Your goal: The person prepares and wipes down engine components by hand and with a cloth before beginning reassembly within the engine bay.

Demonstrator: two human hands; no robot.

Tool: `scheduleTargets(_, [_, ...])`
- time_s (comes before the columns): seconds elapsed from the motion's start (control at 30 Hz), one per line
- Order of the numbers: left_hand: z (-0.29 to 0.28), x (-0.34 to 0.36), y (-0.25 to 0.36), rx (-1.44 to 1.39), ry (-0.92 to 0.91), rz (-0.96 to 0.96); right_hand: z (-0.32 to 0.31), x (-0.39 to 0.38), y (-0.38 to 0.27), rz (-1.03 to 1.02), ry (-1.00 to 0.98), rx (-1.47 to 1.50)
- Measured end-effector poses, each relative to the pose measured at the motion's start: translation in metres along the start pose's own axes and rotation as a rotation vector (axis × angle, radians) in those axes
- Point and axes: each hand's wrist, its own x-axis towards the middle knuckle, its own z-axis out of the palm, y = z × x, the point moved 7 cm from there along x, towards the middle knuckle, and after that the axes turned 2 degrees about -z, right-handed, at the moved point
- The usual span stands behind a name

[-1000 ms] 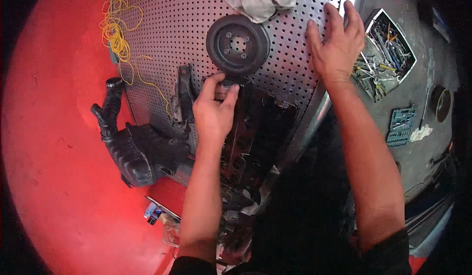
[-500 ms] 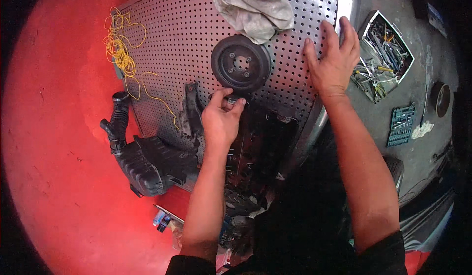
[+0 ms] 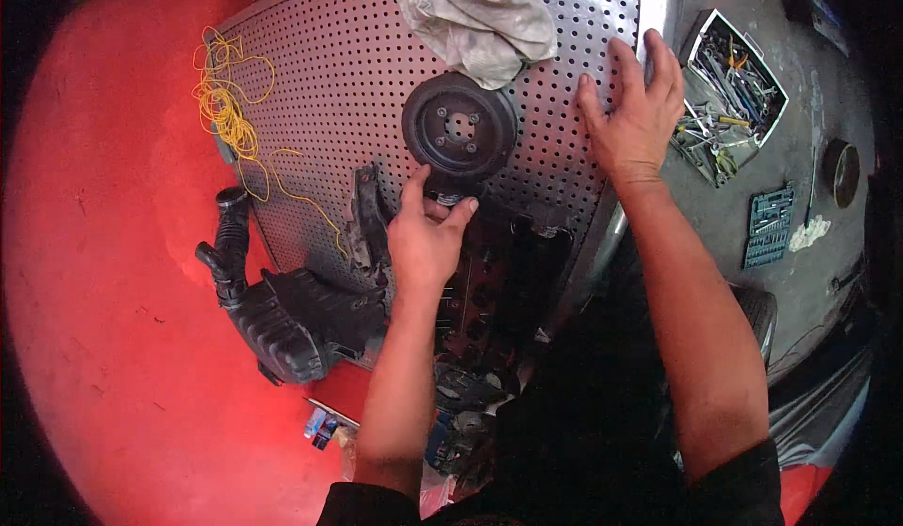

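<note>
The dark round pulley (image 3: 460, 128) lies flat on the perforated metal table (image 3: 329, 84), its hub with four bolt holes facing up, and the left hand (image 3: 425, 234) now sits right at its near edge — closer in against the pulley than half a second ago, when the fingers were bunched a little lower. The thumb and forefinger are spread, the forefinger tip touching the pulley's lower-left rim, and between them they pinch a small dark part (image 3: 442, 197) just below the pulley; what that part is cannot be told. My reading is that the hand has closed on this small piece at the pulley's lower edge and is working it there rather than lifting the pulley itself, which has not shifted on the table. To the right of the pulley the right hand (image 3: 635, 112) lies palm down, fingers splayed and holding nothing, pressed flat on the table much as it was a second ago — it looks like a bracing hand. Just above the pulley a crumpled grey rag (image 3: 480, 18) overlaps its upper rim. Well to the pulley's left a tangle of yellow wire (image 3: 226, 112) trails across the table, and below-left of it a black ribbed intake duct (image 3: 273, 310) hangs off the table's edge. Far right of the pulley, a tray of wrenches (image 3: 734, 93) rests on the grey floor.
</note>
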Motion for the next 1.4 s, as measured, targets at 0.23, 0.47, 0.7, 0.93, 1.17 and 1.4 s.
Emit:
scheduleTargets(0.23, [-0.003,0.0,0.003,0.013,0.038,-0.023,-0.002,-0.001,-0.003,-0.012,0.004,0.004])
scheduleTargets(0.47, [-0.012,-0.006,-0.036,-0.411,0.03,0.046,-0.002,-0.002,-0.006,-0.008,-0.007,-0.03])
scheduleTargets(0.7, [-0.004,-0.003,-0.015,-0.422,0.146,0.046,-0.003,0.002,0.0,0.002,-0.013,-0.018])
scheduleTargets(0.93, [0.005,0.001,-0.033,-0.481,0.228,0.146,-0.004,0.002,-0.012,-0.018,-0.048,-0.012])
scheduleTargets(1.17, [0.005,-0.043,-0.066,-0.789,0.386,-0.009,0.009,-0.01,-0.008,-0.017,-0.102,-0.068])
scheduleTargets(1.4, [0.03,-0.204,-0.148,-0.318,0.491,-0.078,0.001,-0.001,-0.023,-0.119,-0.27,-0.003])
